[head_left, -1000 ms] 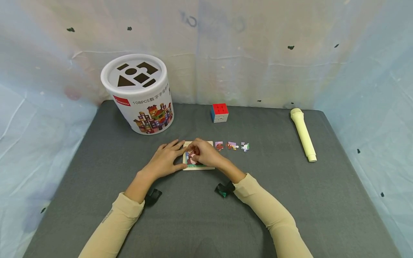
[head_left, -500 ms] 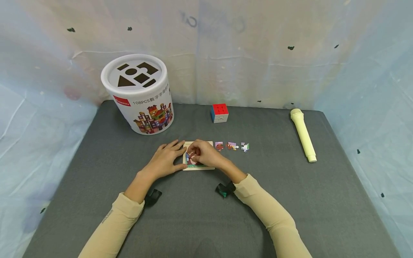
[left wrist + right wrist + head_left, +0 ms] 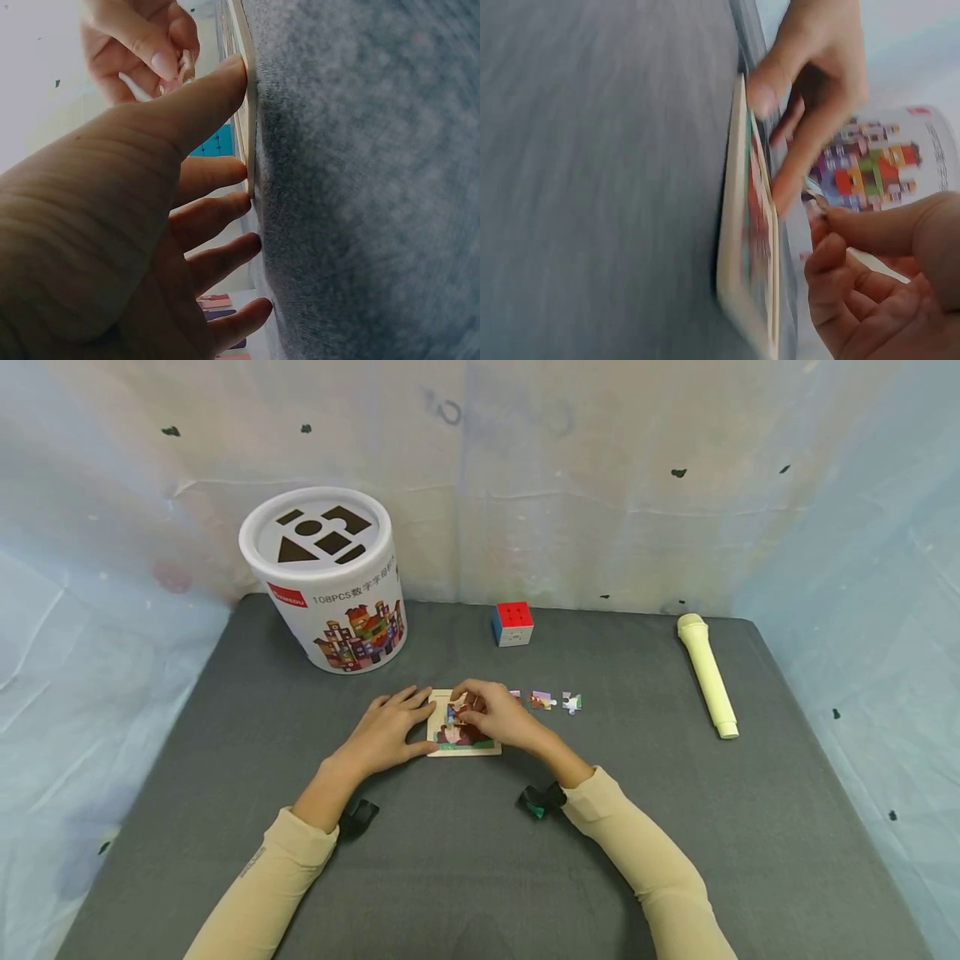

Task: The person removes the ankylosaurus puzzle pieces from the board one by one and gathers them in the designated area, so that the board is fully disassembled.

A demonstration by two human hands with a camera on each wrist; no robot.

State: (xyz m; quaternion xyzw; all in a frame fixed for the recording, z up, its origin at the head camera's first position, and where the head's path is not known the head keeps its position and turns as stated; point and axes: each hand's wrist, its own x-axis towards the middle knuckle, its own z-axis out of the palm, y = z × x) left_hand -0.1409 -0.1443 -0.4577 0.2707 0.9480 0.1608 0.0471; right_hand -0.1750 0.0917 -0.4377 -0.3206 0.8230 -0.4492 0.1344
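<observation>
Left hand (image 3: 386, 735): spread, with fingers nearly straight; touches with thumb and fingertips the left edge of a thin, pale wooden puzzle tray (image 3: 439, 714), gripping nothing.
Tray's lie: flat at centre of the head frame, with printed green strip toward the frame's bottom.
Right hand (image 3: 504, 714): curled above the tray; pinches a small, flat, pinkish jigsaw piece (image 3: 814, 202) between thumb and fingers.
Pinched piece: too covered to tell its long axis; seen raised clear of the tray only in the wrist views.
Since earlier: shifted rightward with the right hand, baring pale wood at tray's left.
Right of centre: three small multicoloured jigsaw pieces (image 3: 542, 700) in a row, partly hidden at left.
Far right: pale yellow toy microphone (image 3: 707, 677), slanting.
Upper middle: red-topped puzzle cube (image 3: 513, 625).
Upper left: white cylindrical bucket (image 3: 322, 602).
</observation>
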